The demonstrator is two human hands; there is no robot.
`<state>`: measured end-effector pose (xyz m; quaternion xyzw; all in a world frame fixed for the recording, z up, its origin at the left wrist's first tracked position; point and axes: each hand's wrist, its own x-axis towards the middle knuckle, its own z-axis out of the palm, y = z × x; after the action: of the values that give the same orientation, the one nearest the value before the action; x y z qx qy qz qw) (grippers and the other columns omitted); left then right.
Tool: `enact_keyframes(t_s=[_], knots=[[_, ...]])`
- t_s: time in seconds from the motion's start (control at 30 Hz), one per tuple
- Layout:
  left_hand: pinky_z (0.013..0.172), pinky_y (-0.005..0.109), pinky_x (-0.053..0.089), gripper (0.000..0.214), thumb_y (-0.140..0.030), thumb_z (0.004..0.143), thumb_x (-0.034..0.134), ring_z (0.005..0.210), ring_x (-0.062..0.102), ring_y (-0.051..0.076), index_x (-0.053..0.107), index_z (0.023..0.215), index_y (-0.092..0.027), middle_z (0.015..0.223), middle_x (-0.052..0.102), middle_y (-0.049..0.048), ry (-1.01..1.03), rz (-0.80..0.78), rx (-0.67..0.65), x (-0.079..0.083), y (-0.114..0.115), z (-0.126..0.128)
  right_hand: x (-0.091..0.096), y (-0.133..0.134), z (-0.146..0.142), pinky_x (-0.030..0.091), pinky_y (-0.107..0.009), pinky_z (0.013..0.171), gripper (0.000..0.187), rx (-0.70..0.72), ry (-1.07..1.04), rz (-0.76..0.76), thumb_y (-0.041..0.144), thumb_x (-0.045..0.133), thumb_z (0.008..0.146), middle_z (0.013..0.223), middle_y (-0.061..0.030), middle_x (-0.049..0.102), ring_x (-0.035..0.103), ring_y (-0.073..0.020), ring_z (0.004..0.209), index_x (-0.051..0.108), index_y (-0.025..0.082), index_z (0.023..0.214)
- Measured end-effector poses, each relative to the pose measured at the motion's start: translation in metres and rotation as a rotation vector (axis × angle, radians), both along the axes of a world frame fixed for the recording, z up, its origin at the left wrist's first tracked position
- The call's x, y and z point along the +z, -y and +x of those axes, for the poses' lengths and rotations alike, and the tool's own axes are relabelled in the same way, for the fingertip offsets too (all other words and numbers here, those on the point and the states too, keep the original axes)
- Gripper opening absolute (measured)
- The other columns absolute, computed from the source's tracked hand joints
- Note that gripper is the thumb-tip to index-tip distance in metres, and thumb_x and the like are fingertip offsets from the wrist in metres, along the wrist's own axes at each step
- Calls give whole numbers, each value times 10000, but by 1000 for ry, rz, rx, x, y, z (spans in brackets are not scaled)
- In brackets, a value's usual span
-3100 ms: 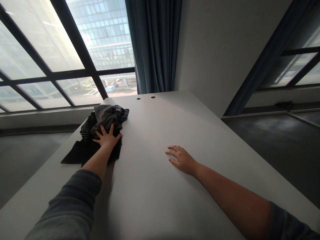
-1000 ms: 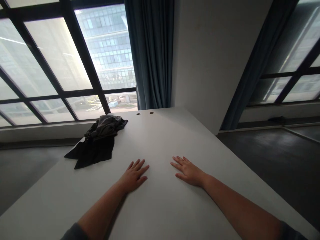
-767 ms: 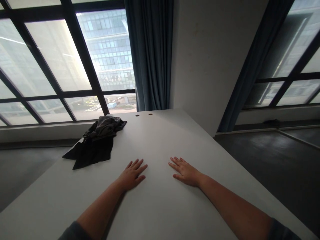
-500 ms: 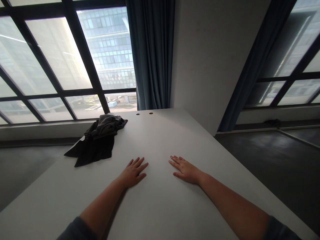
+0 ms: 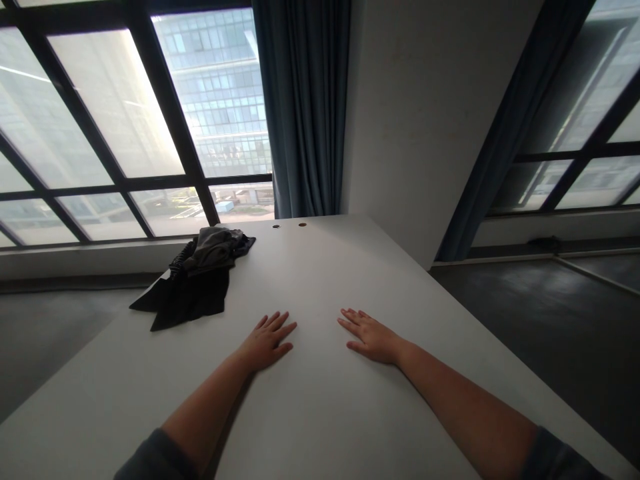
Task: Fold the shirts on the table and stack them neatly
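Our left hand (image 5: 267,341) has moved off the dark garments (image 5: 200,277), which lie heaped at the left edge of the white table (image 5: 320,400); it and our right hand (image 5: 373,335) rest spread. We judge that a leftward push could slide the heap off.

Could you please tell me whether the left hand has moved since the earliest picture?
Yes: judged against the right round hole, the left hand has come off the dark clothes, and now lies further right and nearer.
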<state>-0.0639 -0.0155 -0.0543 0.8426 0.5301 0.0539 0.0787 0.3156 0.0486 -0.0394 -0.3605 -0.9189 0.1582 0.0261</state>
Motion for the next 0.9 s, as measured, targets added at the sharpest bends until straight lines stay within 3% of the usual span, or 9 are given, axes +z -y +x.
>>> enact_keyframes(t_s=[0.6, 0.9], knots=[[1297, 576, 178, 628, -624, 1037, 429, 1609, 203, 320, 385, 1621, -394, 1739, 224, 39, 16, -17, 2, 3, 1, 0, 1, 0, 1, 131, -492, 1317, 746, -10, -18, -18, 561, 538, 1001, 1728, -121, 183, 196, -303, 1608, 380, 212, 1641], [1303, 552, 179, 609, -617, 1039, 424, 1605, 233, 301, 399, 1611, -410, 1736, 257, 23, 31, 30, 10, -5, 1, -1, 2, 0, 1, 136, -507, 1315, 741, -17, -19, -28, 565, 549, 1001, 1731, -116, 197, 193, -317, 1608, 390, 220, 1637]])
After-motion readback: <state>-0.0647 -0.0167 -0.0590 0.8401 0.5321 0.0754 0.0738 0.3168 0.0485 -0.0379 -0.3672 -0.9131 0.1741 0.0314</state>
